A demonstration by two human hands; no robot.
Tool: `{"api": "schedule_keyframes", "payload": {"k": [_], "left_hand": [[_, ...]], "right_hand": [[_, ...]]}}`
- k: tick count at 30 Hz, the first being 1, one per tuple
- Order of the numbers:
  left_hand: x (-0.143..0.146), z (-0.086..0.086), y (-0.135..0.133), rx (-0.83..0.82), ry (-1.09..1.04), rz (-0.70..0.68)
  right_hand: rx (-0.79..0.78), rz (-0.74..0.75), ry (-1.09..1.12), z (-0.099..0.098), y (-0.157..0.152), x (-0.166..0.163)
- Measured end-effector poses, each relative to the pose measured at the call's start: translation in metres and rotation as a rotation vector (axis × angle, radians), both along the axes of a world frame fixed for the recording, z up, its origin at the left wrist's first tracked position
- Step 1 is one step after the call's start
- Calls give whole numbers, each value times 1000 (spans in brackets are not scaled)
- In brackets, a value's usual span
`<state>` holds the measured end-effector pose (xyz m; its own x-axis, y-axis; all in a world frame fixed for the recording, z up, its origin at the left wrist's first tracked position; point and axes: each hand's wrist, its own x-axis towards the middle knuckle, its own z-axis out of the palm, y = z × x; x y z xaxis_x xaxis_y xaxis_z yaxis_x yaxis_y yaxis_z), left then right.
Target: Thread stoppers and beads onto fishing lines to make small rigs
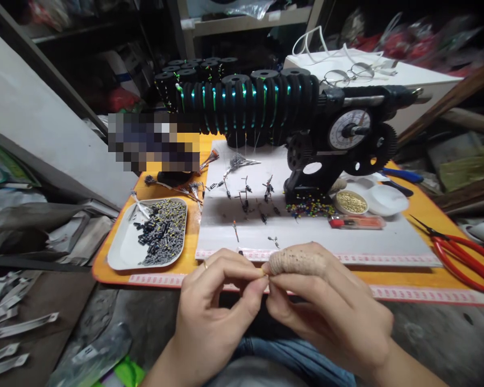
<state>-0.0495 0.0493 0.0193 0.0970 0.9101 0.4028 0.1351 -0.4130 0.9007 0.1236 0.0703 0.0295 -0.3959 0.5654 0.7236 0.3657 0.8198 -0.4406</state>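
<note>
Both hands meet fingertip to fingertip at the front edge of the table. My left hand (221,301) is pinched closed, thumb against forefinger, and what lies in the pinch is too small to make out. Closed in the same way, my right hand (326,306) has its tips touching the left ones. A dirty cloth finger wrap (296,262) covers its index finger. Just beyond the hands lies a white board (221,231) with several small dark parts with wire ends (264,216) scattered over it. A pink tape measure (407,294) runs along the table's edge.
A black winding device with a dial (350,129) carries a row of black spools (246,102). At left, a white tray (116,250) holds small grey and black pieces. Red-handled scissors (454,252), a utility knife (357,222) and a dish of gold beads (350,202) lie right.
</note>
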Motion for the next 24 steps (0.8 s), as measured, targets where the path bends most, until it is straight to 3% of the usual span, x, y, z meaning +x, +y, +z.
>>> {"api": "schedule_keyframes", "payload": {"k": [3,5,11,14,17,21,24], "left_hand": [[-5,-2,2,306,199,45],[-8,0,4,408,295,38],[-9,10,8,421,392,22],[-5,11,9,294,346,47],[-1,9,7,0,148,50],[1,5,6,-415,-257,-68],[0,1,7,-548,-445,-177]], "right_hand": [[-198,39,71,1,0,1],[-311,74,74,3,2,2],[-362,117,56,6,4,2],[-283,118,15,4,4,1],[-201,102,-22,3,5,-1],[-157,79,1,4,5,-5],[-151,37,31,6,4,-6]]}}
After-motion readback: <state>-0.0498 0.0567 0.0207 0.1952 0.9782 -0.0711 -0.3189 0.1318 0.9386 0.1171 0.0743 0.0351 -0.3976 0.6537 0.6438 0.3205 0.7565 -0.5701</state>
